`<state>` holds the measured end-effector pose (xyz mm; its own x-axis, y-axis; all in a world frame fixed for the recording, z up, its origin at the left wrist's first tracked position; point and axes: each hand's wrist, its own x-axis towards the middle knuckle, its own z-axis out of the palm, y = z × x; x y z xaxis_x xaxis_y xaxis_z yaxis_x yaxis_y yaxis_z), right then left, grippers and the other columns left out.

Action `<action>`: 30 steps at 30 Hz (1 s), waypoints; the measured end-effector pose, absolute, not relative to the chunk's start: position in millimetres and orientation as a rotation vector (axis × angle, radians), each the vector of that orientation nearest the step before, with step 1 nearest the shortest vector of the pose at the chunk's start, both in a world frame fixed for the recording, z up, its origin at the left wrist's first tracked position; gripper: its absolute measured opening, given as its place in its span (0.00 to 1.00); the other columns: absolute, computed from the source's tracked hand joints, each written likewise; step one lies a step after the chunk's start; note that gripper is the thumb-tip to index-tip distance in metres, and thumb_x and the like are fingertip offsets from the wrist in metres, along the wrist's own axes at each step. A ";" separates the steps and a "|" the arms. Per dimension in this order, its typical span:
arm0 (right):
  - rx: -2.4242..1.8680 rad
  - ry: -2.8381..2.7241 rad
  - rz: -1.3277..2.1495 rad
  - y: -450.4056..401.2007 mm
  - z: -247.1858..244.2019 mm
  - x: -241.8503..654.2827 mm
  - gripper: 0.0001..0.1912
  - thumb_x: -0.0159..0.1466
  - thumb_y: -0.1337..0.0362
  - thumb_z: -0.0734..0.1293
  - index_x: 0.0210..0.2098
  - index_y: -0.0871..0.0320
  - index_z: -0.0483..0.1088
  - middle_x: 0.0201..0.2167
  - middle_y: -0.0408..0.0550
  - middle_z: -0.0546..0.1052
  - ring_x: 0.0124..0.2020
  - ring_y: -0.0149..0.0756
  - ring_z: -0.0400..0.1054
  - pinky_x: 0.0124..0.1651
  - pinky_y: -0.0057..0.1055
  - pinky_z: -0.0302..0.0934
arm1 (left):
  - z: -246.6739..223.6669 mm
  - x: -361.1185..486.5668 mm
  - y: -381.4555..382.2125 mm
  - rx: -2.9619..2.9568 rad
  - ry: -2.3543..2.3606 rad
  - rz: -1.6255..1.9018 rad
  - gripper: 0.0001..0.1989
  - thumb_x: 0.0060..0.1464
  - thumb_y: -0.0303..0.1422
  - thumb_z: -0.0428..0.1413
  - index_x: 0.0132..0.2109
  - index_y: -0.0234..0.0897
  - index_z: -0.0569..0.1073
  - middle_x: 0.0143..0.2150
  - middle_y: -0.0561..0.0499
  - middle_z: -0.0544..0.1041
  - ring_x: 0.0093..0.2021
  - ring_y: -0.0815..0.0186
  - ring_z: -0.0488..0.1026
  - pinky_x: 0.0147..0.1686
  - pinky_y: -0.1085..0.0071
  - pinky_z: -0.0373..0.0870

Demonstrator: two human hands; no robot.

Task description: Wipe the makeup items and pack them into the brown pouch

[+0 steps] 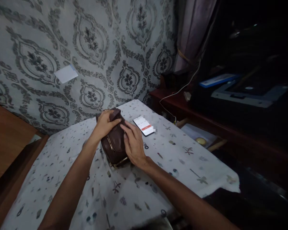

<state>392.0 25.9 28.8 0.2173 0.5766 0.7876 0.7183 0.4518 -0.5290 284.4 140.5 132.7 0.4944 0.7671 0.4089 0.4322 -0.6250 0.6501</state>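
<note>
A dark brown leather bag (111, 143) with gold-toned zippers and a short loop handle (115, 113) sits on the cloth-covered table. My left hand (105, 124) is wrapped over its far left end, with the thumb across the top near the handle. Against the bag's right side lies my right hand (135, 143), its fingers stretched along the upper edge and touching the leather. The far side of the bag and some of my left fingertips are hidden. Just right of the bag, a phone (144, 125) with a lit screen lies face up.
A white patterned cloth (182, 166) covers the table, which stands against a wallpapered wall (91, 41). At right, a dark red desk (168, 99) has an open drawer (216, 143) and a white cable (176, 92). A wooden panel (9, 140) stands at left.
</note>
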 end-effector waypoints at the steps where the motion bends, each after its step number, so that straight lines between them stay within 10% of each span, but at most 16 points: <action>1: -1.244 -1.391 -0.105 28.9 27.3 394.3 0.24 0.73 0.66 0.53 0.66 0.56 0.62 0.66 0.56 0.67 0.67 0.42 0.60 0.69 0.49 0.57 | 130.6 282.2 140.5 2.294 0.979 0.949 0.11 0.46 0.36 0.64 0.38 0.38 0.78 0.37 0.50 0.79 0.40 0.60 0.73 0.41 0.67 0.69; 11: -1.196 -1.215 0.161 42.8 20.0 400.8 0.20 0.75 0.58 0.54 0.59 0.57 0.67 0.56 0.53 0.77 0.58 0.39 0.71 0.61 0.40 0.66 | 122.3 274.5 148.5 2.407 0.963 0.851 0.14 0.49 0.32 0.62 0.45 0.39 0.77 0.44 0.48 0.77 0.48 0.57 0.71 0.48 0.64 0.68; 30: -1.114 -1.214 0.289 42.4 11.0 395.2 0.26 0.71 0.52 0.61 0.64 0.58 0.61 0.62 0.57 0.70 0.64 0.44 0.64 0.68 0.46 0.58 | 126.4 274.9 143.0 2.554 0.980 0.776 0.11 0.55 0.33 0.58 0.45 0.37 0.76 0.45 0.47 0.75 0.49 0.57 0.71 0.51 0.62 0.67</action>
